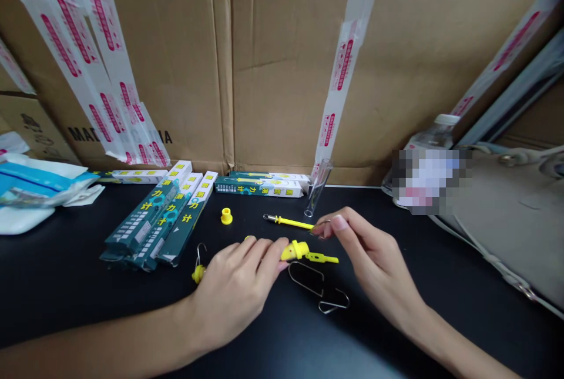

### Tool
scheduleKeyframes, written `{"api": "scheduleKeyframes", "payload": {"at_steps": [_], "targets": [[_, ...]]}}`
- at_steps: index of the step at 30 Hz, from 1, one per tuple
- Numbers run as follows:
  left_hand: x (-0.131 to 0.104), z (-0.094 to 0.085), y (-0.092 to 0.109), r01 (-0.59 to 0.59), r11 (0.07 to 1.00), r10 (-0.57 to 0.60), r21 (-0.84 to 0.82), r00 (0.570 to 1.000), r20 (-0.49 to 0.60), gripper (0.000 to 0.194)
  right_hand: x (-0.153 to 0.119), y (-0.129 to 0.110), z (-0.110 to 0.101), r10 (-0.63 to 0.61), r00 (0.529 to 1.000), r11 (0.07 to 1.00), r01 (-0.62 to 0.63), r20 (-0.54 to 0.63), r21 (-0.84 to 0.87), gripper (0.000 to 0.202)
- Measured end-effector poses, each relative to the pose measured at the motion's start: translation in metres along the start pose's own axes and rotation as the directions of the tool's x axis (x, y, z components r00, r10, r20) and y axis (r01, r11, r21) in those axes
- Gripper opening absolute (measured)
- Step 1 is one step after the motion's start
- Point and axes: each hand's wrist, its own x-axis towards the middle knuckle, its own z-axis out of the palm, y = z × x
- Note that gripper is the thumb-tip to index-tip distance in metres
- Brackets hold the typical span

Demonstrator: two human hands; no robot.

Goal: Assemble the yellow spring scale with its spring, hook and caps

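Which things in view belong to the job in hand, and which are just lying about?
Belong, by the look:
yellow part in the left hand
wire in the right hand
yellow rod
yellow strip
clear tube
yellow cap
hooked piece
wire clips
boxes, probably

Just lying about, it seems:
blue packet
bottle
bag
carton

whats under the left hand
Past the left hand, a yellow part pokes out on the right and a yellow piece with a metal hook on the left; whatever lies fully beneath is covered.
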Motion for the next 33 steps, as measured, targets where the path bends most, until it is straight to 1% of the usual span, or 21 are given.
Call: {"api": "scheduleKeyframes", "payload": {"at_steps": [2,4,6,8,10,12,15,20,24,26,29,33], "targets": [[0.000,0.000,0.000,-0.004,1.000,0.004,0.009,1.000,0.007,0.025,0.000,-0.003,-0.002,-0.053,0.998,0.999,0.053,-0.021,-0.009,0.032],[-0.001,-0.001,0.001,0.005,1.000,-0.005,0.006,1.000,0.022,0.025,-0.001,-0.005,-0.003,-0.044,0.999,0.998,0.045,-0.024,0.043,0.030],[-0.001,0.000,0.001,0.012,1.000,-0.012,-0.001,0.999,0.031,0.024,-0.002,-0.005,-0.002,0.030,0.999,0.988,-0.031,0.011,0.152,0.028],[-0.002,0.000,0.002,0.008,1.000,-0.008,-0.004,1.000,0.029,0.024,-0.002,-0.003,0.002,0.117,0.990,0.950,-0.134,0.076,0.282,0.025],[-0.002,0.002,0.002,-0.003,1.000,0.003,0.005,1.000,0.002,0.024,-0.002,-0.001,0.008,0.185,0.974,0.895,-0.223,0.133,0.387,0.026],[-0.002,0.003,0.001,-0.011,1.000,0.011,0.016,0.999,-0.039,0.024,-0.002,0.001,0.013,0.234,0.958,0.849,-0.285,0.168,0.444,0.028],[-0.001,0.003,0.001,-0.002,1.000,0.002,0.005,0.998,-0.057,0.024,-0.001,0.001,0.017,0.293,0.938,0.813,-0.347,0.186,0.467,0.031],[0.000,-0.001,0.000,0.017,0.999,-0.017,-0.043,1.000,0.002,0.027,-0.002,-0.001,0.014,0.343,0.904,0.760,-0.428,0.256,0.489,0.036],[0.000,-0.001,0.000,0.003,1.000,-0.003,0.004,1.000,0.007,0.027,-0.001,-0.003,0.013,0.432,0.846,0.684,-0.533,0.312,0.499,0.038],[0.000,0.000,0.000,-0.006,0.999,0.006,0.033,1.000,-0.012,0.027,-0.001,-0.004,0.014,0.459,0.830,0.655,-0.557,0.317,0.510,0.038],[0.001,0.000,0.000,-0.013,0.999,0.014,0.042,0.999,-0.028,0.026,-0.001,-0.005,0.016,0.449,0.845,0.663,-0.533,0.292,0.526,0.038],[0.001,-0.002,0.000,0.002,1.000,-0.003,0.015,1.000,0.014,0.026,-0.004,-0.005,0.017,0.409,0.870,0.692,-0.493,0.276,0.528,0.032]]}}
